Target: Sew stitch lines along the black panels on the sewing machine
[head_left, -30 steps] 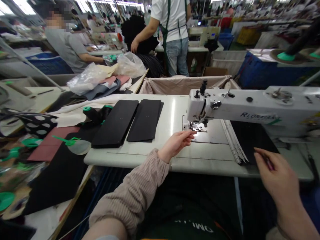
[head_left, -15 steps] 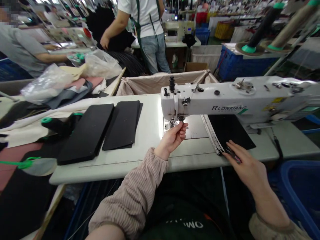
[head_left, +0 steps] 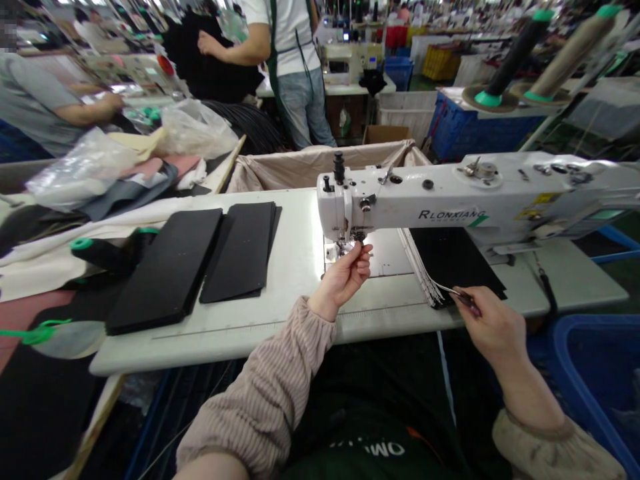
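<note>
Sewing machine spanning right half of tabletop, its arm overhanging black panel. 2 black stacks lying left. Cloth-lined bin standing behind; blue bin sitting right, contents unclear. Tabletop surface stretching between stacks and machine head; left sleeve crossing front edge. Left hand pinching fingertips near needle area, held item unclear. Right hand pinching small tool, tip reaching white-edged strips beside panel.
</note>
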Demonstrator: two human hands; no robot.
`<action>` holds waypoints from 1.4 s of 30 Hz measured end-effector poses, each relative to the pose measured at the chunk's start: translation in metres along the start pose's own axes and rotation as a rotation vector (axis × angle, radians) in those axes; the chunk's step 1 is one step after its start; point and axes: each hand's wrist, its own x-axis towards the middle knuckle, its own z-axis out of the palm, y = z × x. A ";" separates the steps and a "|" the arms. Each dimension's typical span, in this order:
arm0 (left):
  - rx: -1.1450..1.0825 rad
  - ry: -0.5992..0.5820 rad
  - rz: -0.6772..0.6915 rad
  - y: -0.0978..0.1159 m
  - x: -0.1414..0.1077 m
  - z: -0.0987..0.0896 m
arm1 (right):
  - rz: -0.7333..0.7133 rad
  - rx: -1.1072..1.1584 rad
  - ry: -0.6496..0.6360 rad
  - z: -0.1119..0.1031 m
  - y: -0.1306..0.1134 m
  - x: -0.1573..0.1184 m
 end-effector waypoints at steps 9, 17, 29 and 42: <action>0.056 -0.049 0.029 -0.003 -0.003 -0.002 | -0.181 0.178 -0.020 -0.027 -0.013 -0.005; 1.290 -0.364 0.397 -0.018 -0.054 0.003 | -0.478 0.590 -0.583 -0.037 -0.136 -0.019; 2.425 0.100 0.512 0.036 -0.135 -0.101 | -0.283 0.294 -0.501 0.113 -0.159 0.089; 2.429 -0.140 0.514 0.063 -0.054 -0.079 | -0.255 0.052 -0.423 0.123 -0.138 0.080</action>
